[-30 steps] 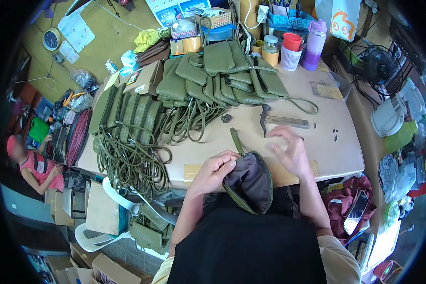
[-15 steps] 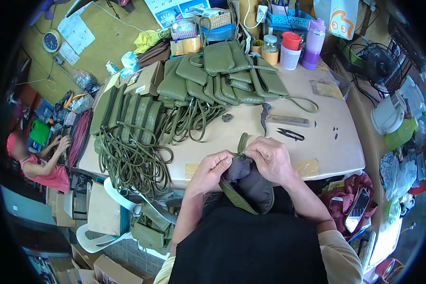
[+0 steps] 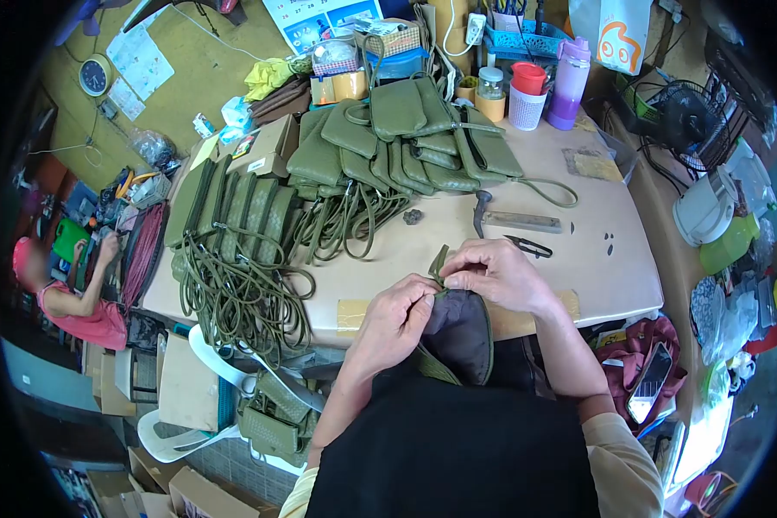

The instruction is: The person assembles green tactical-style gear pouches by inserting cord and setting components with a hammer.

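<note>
A green pouch with its dark lining (image 3: 459,326) showing hangs between my hands at the table's front edge. My left hand (image 3: 394,321) is closed on the pouch's upper left corner, thumb against the fabric. At the same corner, my right hand (image 3: 494,274) pinches beside a short green strap loop (image 3: 439,262) that sticks up. Fingers hide the exact spot where the strap meets the pouch. Just beyond my right hand lie black thread snips (image 3: 529,248) and a hammer (image 3: 520,221) with a wooden handle.
Green pouches (image 3: 397,138) are heaped at the back, and more with tangled straps (image 3: 246,293) lie at the left. A purple bottle (image 3: 568,86) and red cup (image 3: 528,78) stand behind. A white chair (image 3: 218,367) sits left below; a person (image 3: 82,298) works far left.
My right hand has shifted slightly up and its fingers have moved at the pouch corner. The left hand has turned, covering more of the pouch. The other person's hand has risen.
</note>
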A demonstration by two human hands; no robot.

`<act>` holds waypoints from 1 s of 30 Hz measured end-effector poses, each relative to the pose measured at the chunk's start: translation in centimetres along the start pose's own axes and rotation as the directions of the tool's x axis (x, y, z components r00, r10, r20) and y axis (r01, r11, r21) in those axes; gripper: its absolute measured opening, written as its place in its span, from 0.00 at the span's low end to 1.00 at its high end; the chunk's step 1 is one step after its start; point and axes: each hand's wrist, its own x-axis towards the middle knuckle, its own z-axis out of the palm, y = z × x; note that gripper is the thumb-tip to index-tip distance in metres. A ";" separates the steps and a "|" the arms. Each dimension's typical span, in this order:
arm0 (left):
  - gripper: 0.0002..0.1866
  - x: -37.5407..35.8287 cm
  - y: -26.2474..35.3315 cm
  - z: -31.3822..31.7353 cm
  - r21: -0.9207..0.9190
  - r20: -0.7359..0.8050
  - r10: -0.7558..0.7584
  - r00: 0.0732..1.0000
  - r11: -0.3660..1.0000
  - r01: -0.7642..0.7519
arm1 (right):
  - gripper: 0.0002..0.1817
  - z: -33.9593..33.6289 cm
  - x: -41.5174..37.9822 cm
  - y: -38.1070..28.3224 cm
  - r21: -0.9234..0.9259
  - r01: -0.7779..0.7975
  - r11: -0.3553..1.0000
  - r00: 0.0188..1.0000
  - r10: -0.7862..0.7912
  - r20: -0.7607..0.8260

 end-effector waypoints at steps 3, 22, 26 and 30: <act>0.07 -0.1 0.8 0.5 0.073 -0.048 -0.021 0.999 0.997 0.025 | 0.05 -0.4 0.4 -0.2 -0.091 -0.082 0.993 0.991 0.091 0.102; 0.26 0.0 -3.3 0.5 -0.738 -0.160 -0.394 0.905 0.657 0.155 | 0.12 -0.6 -2.4 15.1 -0.747 -0.427 0.509 0.793 -0.186 -0.580; 0.28 0.2 -3.1 0.7 -0.669 -0.208 -0.357 0.910 0.731 0.134 | 0.13 -2.1 -3.1 16.8 -0.774 -0.351 0.527 0.861 -0.143 -0.488; 0.28 0.2 -2.7 0.8 -0.584 -0.251 -0.321 0.913 0.803 0.122 | 0.10 -2.5 -3.2 7.2 -0.183 -0.437 0.881 0.773 0.263 -0.578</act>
